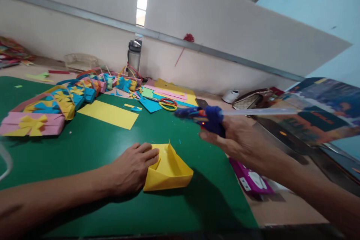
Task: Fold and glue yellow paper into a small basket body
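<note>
My left hand point(134, 167) is closed on the left side of a folded yellow paper box point(170, 178), which rests on the green mat near its front. The far flaps of the box stand up and its inside faces me. In the air to the right, my right hand point(239, 140) grips a blue glue gun point(212, 116), its nozzle pointing left. A clear glue stick point(261, 111) juts out of the gun's back end, and a small red light glows on its side. The glue gun is apart from the paper box.
Finished paper baskets with bows point(42, 122) line the left. A yellow paper strip point(108, 114), scissors point(168, 104) and coloured sheets point(174, 92) lie behind the box. A grey bottle point(134, 58) stands at the wall. A purple packet point(253, 180) sits at the mat's right edge point(242, 195).
</note>
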### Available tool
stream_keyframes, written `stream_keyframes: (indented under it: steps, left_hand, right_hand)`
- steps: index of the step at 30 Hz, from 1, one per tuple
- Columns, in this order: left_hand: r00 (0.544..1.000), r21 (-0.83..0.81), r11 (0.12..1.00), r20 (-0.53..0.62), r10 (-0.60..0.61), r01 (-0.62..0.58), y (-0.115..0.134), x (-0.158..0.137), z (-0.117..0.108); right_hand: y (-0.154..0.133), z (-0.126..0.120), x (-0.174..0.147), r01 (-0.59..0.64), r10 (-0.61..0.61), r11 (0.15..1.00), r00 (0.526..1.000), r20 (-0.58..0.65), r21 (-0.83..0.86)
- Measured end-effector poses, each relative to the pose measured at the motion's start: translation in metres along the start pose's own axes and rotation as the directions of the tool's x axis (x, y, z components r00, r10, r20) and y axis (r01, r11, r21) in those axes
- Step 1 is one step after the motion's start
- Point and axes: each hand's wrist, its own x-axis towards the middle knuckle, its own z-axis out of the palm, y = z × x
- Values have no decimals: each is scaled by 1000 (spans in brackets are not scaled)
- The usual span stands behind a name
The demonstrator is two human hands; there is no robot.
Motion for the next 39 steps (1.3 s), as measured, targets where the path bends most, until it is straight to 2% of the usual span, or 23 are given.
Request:
stream_keyframes:
  steps: [2, 3, 5, 7, 9, 11, 17, 21, 26, 29, 33, 34, 36, 39]
  left_hand:
    - [1000, -13, 1000, -22, -8, 8, 1, -1, 2]
    - [999, -17, 1000, -33, -17, 16, 1, -1, 3]
    - [999, -20, 1000, -49, -18, 17, 2, -1, 4]
    - [998, -16, 1000, -65, -20, 19, 3, -2, 5]
    - [997, -9, 1000, -80, -22, 22, 3, -2, 6]
    - [995, -6, 1000, -94, -13, 12, 3, -3, 7]
    - [992, 15, 1000, -129, -14, 16, 4, -4, 8]
    - [996, 17, 1000, -88, -23, 25, 5, -4, 7]
    - [997, 27, 1000, -72, -14, 16, 2, -4, 7]
    - [998, 37, 999, -56, -7, 9, 0, -5, 8]
    - [1000, 37, 999, -8, -4, 4, 0, -4, 7]
    - [1000, 35, 999, 1, -4, 4, 0, -3, 6]
    - [1000, 32, 999, 10, -7, 7, 0, -2, 5]
    - [1000, 33, 999, 17, -13, 12, 0, -3, 5]
  right_hand:
    - [12, -4, 3, -48, 43, 998, 986, -160, -29]
    - [19, -4, 6, -66, 58, 997, 979, -194, -36]
    - [37, 1, 11, -66, 65, 998, 976, -209, 3]
    - [53, 12, 17, -105, 127, 989, 963, -237, 103]
    - [65, 28, 22, -139, 155, 984, 978, -143, 112]
    - [72, 46, 27, -176, 171, 983, 982, -85, -50]
    - [77, 92, 45, -246, 241, 943, 969, -49, -225]
    - [84, 107, 59, -275, 281, 918, 960, -20, -287]
    - [86, 114, 63, -288, 289, 902, 956, -44, -321]
    - [76, 113, 52, -191, 182, 933, 982, -57, -305]
    - [57, 114, 19, 53, -51, 986, 999, 13, -161]
    - [53, 116, 10, 154, -153, 988, 988, -27, 12]
    - [49, 120, -5, 318, -294, 912, 947, -128, 259]
    - [49, 127, -18, 477, -421, 801, 879, -225, 361]
